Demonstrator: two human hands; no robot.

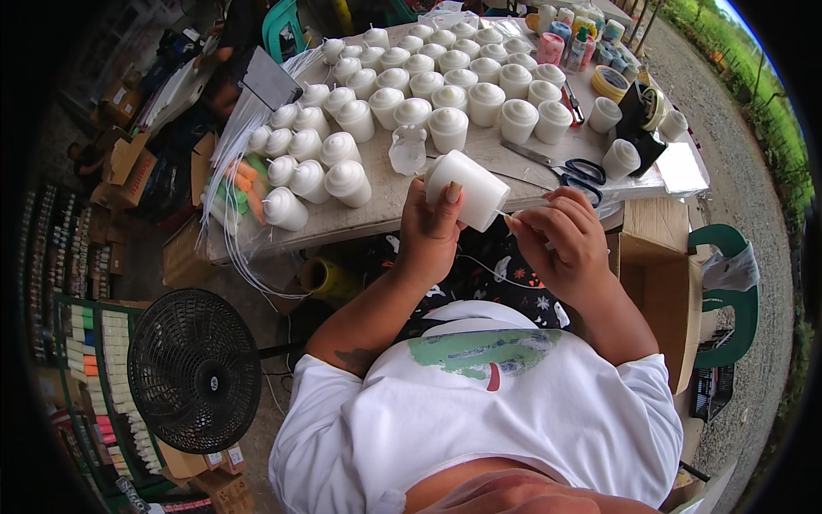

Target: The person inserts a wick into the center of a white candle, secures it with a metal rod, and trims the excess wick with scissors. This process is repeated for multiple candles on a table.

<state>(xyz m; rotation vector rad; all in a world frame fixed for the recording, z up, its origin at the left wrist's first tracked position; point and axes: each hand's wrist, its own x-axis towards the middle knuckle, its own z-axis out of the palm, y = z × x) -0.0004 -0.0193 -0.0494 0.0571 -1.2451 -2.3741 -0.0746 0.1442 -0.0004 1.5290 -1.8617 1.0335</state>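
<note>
A white pillar candle (pixel 471 190) lies tilted in my left hand (pixel 435 218), whose fingers and thumb wrap round its side. At the candle's lower right end, my right hand (pixel 561 236) pinches a thin white wick (pixel 505 214) between thumb and fingertips. The wick seems to run on below as a long loose strand. Just beyond my left hand stands a clear, crumpled-looking cup or wrapper (pixel 408 150). Rows of white candles with domed tops (pixel 449 128) fill the table (pixel 377 218) ahead.
Scissors with dark blue handles (pixel 582 176) lie right of the candles, near a black tape dispenser (pixel 642 128). A bundle of white wick strands (pixel 227 167) hangs over the left edge. A black fan (pixel 195 370) stands at lower left, an open carton (pixel 655 283) at right.
</note>
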